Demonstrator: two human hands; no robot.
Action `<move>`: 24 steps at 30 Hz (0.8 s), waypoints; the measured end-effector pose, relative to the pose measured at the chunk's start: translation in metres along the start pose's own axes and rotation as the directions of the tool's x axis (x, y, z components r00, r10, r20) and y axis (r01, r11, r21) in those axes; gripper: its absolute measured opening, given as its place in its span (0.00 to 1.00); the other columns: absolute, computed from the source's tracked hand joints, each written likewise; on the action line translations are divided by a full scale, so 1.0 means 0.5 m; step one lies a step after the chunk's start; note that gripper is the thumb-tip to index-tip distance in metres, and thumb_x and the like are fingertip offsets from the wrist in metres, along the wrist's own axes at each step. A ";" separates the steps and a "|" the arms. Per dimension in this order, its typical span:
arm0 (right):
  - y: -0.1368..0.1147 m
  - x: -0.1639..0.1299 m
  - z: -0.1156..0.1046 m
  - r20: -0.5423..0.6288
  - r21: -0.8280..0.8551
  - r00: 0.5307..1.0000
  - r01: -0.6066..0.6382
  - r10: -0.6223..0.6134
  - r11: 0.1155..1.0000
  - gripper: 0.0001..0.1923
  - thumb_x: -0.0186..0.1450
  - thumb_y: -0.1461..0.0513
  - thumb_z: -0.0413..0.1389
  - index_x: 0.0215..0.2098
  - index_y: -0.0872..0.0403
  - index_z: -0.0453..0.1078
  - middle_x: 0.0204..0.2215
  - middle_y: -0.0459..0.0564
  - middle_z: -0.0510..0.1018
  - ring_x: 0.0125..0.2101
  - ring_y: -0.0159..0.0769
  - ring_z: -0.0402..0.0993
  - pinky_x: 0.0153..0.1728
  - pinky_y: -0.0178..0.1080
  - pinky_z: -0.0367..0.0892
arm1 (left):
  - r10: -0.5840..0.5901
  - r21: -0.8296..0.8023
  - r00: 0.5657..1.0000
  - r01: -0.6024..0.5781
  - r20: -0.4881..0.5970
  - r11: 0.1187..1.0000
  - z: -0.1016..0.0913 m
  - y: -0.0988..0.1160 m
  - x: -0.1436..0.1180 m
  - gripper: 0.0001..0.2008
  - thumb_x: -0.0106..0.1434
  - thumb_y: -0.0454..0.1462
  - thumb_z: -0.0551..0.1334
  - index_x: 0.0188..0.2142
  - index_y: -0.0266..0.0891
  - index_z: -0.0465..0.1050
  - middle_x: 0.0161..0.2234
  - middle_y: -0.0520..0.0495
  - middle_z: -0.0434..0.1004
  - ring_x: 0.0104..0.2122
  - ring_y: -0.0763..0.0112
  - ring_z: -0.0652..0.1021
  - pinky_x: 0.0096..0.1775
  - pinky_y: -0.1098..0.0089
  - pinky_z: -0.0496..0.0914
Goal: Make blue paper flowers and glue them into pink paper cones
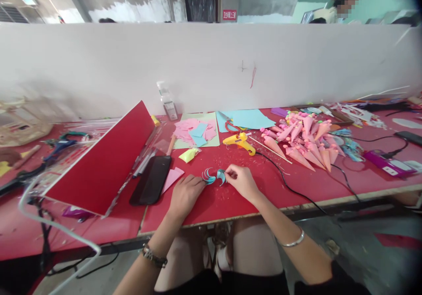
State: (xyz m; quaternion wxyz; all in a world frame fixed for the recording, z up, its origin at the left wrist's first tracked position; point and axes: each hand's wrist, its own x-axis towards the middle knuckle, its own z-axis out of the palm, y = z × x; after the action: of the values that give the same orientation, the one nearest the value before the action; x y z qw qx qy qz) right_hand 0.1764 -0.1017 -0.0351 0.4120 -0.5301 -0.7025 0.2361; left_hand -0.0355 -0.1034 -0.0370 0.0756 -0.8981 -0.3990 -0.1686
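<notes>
Between my hands, close above the red tabletop, are small curled pieces of light blue paper. My right hand (242, 182) pinches one curved blue paper piece (220, 176) between thumb and fingertips. My left hand (187, 194) has its fingers bent together at the edge of the other piece, a fringed blue paper curl (210, 179); its thumb is mostly hidden. Tiny paper scraps lie scattered around them on the table. Just beyond, a yellow hot glue gun (239, 143) rests on its side, its black cord running off to the right.
Left of my hands lie a black phone (150, 180) and a leaning red board (108, 163). Pink and blue paper scraps (198, 130), blue sheets (252, 119) and a clear bottle (168, 103) stand behind. A heap of pink paper cones (306, 141) fills the right. A white partition (198, 66) runs along the back.
</notes>
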 end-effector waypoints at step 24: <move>-0.009 -0.024 0.021 0.006 -0.303 0.990 0.136 -0.141 0.943 0.03 0.57 0.65 0.49 0.26 0.53 0.63 0.22 0.45 0.72 0.23 0.29 0.66 0.25 0.29 0.56 | 0.066 -0.088 0.997 -0.063 0.032 0.994 -0.003 0.002 0.005 0.08 0.61 0.36 0.54 0.33 0.38 0.71 0.32 0.49 0.74 0.31 0.69 0.68 0.32 0.70 0.62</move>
State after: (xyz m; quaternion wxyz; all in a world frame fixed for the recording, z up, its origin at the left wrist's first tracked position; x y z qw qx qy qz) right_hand 0.1661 -0.1132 -0.0412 0.3472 -0.5382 -0.7625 0.0921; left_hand -0.0338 -0.1027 -0.0349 0.0347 -0.9158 -0.3635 -0.1676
